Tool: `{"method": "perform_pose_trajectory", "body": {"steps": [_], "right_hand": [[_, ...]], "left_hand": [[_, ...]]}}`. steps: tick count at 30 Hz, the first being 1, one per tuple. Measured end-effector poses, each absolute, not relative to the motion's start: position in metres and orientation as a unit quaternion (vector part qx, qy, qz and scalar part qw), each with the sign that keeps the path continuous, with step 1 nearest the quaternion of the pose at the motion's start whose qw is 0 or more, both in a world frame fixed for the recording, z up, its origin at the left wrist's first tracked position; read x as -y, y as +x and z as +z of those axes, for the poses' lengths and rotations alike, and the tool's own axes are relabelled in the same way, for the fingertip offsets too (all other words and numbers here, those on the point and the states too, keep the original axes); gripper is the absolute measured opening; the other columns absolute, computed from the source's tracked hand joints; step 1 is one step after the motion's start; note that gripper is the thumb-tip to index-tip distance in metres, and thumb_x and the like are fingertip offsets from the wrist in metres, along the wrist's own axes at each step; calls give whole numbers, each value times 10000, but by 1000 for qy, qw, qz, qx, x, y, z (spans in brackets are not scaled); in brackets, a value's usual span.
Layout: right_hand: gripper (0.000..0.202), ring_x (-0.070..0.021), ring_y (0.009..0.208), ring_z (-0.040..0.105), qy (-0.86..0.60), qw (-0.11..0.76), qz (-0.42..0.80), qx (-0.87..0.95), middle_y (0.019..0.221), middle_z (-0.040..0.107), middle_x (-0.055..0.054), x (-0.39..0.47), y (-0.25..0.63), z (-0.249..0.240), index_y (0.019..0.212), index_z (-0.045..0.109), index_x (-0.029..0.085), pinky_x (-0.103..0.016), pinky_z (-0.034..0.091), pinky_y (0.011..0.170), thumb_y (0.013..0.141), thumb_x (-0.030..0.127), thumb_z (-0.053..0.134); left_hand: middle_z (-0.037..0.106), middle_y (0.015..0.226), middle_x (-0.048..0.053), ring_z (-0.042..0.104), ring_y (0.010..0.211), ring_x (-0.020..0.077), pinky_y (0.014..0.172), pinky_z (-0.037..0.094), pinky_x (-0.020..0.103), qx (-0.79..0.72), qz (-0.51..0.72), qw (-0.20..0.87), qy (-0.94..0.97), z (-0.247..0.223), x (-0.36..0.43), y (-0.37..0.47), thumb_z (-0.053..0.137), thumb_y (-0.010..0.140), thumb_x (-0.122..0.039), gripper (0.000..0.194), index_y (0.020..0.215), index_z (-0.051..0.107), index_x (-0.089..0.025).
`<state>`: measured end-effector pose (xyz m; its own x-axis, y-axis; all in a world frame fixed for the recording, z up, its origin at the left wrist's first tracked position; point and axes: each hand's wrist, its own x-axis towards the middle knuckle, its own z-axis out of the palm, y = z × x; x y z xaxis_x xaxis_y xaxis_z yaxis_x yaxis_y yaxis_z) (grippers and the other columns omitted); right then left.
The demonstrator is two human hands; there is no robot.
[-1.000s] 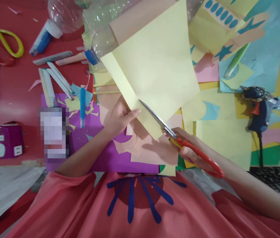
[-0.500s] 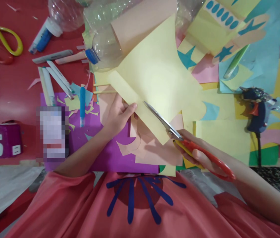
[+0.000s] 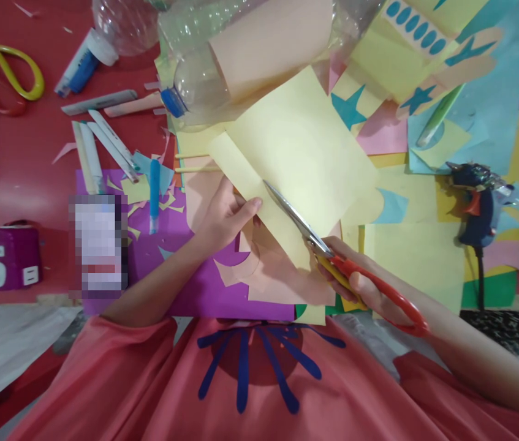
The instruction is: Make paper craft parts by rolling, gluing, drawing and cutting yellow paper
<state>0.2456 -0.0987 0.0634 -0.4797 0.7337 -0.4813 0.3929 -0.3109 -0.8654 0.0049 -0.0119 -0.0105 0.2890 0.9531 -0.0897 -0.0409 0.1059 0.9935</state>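
Observation:
A pale yellow sheet of paper is held up over the table, with a strip along its lower left side partly cut from the rest. My left hand pinches that strip, thumb on top and fingers underneath. In my right hand are scissors with one red and one yellow handle. Their blades lie along the cut line, tips pointing up and left, and look nearly closed. Beneath the sheet are peach paper pieces and purple paper.
At the left lie several markers, a phone, a purple box and another pair of scissors. A clear plastic bottle lies beyond the sheet. A blue glue gun with a cord rests at the right.
The yellow sheet's far part has dropped and flattened toward me. The scissors have shifted slightly left, and my left hand has moved a little right with the strip.

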Motion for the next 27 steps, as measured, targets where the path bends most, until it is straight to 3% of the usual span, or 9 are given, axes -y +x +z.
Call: {"method": "perform_pose_trajectory", "body": {"steps": [5,10,14,20,23,27], "right_hand": [[646,-95,533,331,-482,139,674,542,687,393,43,102,245,54,1094,462,216,-237,267,447,830,800,379],[746,-87,510,351,-514,141,671,515,656,389,56,101,240,48,1151,478,200,-224,236,421,767,838,431],[783,-95,531,393,-533,136,656,517,673,412,47,100,236,53,1148,490,193,-229,256,436,741,860,424],[750,-103,525,413,-523,124,639,550,676,464,32,102,239,49,1152,472,189,-238,301,449,790,840,380],[699,-108,530,430,-500,131,630,579,671,470,30,103,244,42,1118,483,187,-242,322,462,814,810,401],[656,-110,548,435,-484,128,628,596,711,497,15,103,247,42,1128,476,197,-248,346,476,848,781,379]], "left_hand": [[711,954,55,722,798,199,620,587,276,-430,416,598,534,-13,11,4,702,765,-583,546,1113,485,-223],[703,1013,57,691,1052,249,815,593,325,-415,442,575,549,-18,11,4,693,794,-536,494,1115,493,-217],[698,1057,53,662,1122,250,895,567,348,-407,448,566,560,-23,10,3,682,818,-492,456,1135,495,-224],[694,1074,34,650,1128,243,933,544,362,-402,468,559,554,-30,6,0,692,796,-512,473,1150,531,-242],[693,1061,23,646,1123,233,973,518,376,-415,491,554,529,-34,4,-1,625,844,-525,386,1112,590,-250],[704,919,18,702,930,207,821,562,340,-440,484,563,505,-32,4,0,612,856,-514,328,1030,624,-236]]}}
